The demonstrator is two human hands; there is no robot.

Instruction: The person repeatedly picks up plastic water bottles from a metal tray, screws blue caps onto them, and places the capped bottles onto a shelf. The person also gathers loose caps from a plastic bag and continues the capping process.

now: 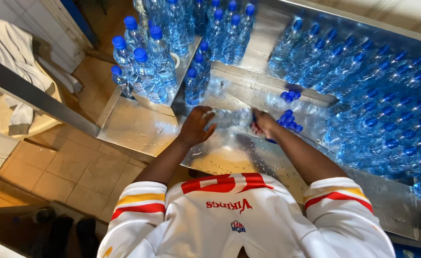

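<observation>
Item: bottle (229, 117), clear plastic, lying on its side above the wet steel table (239, 153), held between my two hands.

My left hand (196, 125): wrapped round the bottle's base end, fingers curled over it.

My right hand (264, 123): closed at the bottle's neck end, over a blue cap; the cap itself is mostly hidden by my fingers.

Loose caps (290, 122): blue, a small heap just beside my right hand on the table; a second small heap (290, 95) a little farther off.

Standing bottles (143, 67): filled, blue-capped, upright in a group on the raised steel shelf beyond my left hand; more stand in a row (220, 28) at the far end.

Laid bottles (382, 100): a large stack on their sides, caps towards me, to the right of the table.

Floor (77, 162): tan tiles, to the left.

Cloth (10, 52): pale, draped at far left.
</observation>
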